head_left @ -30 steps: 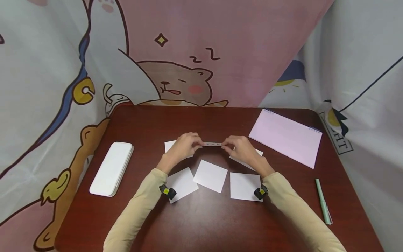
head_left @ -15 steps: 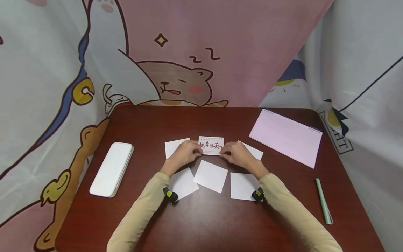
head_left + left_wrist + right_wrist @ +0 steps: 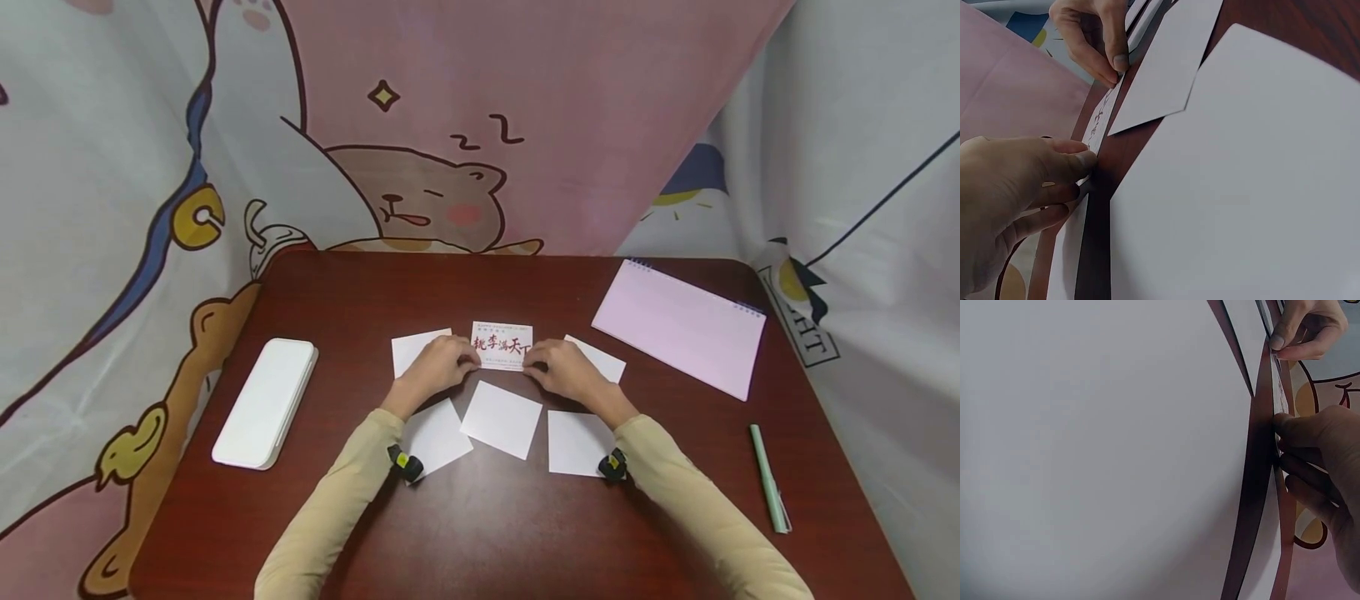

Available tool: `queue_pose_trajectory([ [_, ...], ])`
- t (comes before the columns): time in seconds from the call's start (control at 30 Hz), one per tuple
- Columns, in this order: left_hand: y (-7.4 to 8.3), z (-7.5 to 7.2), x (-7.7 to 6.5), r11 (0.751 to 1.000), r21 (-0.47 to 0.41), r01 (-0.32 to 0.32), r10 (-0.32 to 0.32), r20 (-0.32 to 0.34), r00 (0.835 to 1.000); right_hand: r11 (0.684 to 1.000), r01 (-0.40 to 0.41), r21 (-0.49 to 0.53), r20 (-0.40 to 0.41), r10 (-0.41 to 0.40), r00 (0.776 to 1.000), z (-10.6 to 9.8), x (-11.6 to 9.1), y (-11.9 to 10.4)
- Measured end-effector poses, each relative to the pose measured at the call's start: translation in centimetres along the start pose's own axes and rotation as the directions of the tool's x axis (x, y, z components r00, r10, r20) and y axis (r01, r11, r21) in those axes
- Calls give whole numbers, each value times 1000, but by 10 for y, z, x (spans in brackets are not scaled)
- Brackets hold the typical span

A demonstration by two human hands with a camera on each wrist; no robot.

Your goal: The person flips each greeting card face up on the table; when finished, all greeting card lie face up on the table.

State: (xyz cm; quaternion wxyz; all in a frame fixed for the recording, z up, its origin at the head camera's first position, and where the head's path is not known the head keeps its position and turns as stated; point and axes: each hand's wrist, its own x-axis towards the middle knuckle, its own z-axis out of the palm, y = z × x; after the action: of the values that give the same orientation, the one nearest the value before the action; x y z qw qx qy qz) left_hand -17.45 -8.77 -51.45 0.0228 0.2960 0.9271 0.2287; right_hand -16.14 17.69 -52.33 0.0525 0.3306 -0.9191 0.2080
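A white card (image 3: 502, 346) with red Chinese characters faces up between the two hands, at the middle of the far row of cards. My left hand (image 3: 442, 364) pinches its near left corner between thumb and forefinger. At the near right corner, my right hand (image 3: 564, 367) pinches it the same way. The left wrist view shows the card (image 3: 1099, 122) edge-on, low over the table, with the right hand (image 3: 1094, 37) at its far end. I cannot tell whether it fully touches the tabletop. Blank white cards lie partly under both hands and forearms.
Blank cards (image 3: 501, 419) lie in front, with another (image 3: 581, 442) by the right wrist and one (image 3: 438, 440) by the left. A white case (image 3: 264, 404) stands left. A pink spiral notepad (image 3: 681, 327) and green pen (image 3: 770, 479) lie right on the brown table (image 3: 495, 533).
A second ago the card stood nearly edge-on to the head camera. It has since tilted back, showing its printed face, while both hands moved slightly nearer. Over the last half second little has changed.
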Motion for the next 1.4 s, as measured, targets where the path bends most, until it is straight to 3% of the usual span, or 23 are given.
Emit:
queue_pose_trajectory([
  [0.3,6,-2,1,1000,23,-16,16,-1,1000,997,-61,51,-19,62,998,-7,-3,-2],
  [0.43,17,-4,9,999,14,-32,32,-9,999,990,-115,86,-37,119,992,-21,-6,1],
  [0.53,31,-4,20,999,0,-52,52,6,999,976,-205,76,5,206,979,-35,-11,5],
  [0.63,47,0,33,997,-29,-70,72,54,996,948,-315,41,91,311,946,-49,-18,8],
  [0.8,73,14,59,995,-38,-97,102,167,981,895,-444,-38,218,441,870,-63,-30,16],
  [1.0,92,29,87,994,-28,-104,108,287,952,863,-485,-142,278,505,817,-70,-42,20],
  [1.17,95,33,102,997,-2,-79,74,370,926,825,-513,-238,329,566,756,-67,-46,20],
  [1.27,99,31,110,996,23,-82,66,392,917,810,-521,-268,346,586,733,-67,-45,24],
  [1.4,106,31,118,994,59,-97,64,409,910,801,-536,-266,352,598,720,-67,-42,30],
])
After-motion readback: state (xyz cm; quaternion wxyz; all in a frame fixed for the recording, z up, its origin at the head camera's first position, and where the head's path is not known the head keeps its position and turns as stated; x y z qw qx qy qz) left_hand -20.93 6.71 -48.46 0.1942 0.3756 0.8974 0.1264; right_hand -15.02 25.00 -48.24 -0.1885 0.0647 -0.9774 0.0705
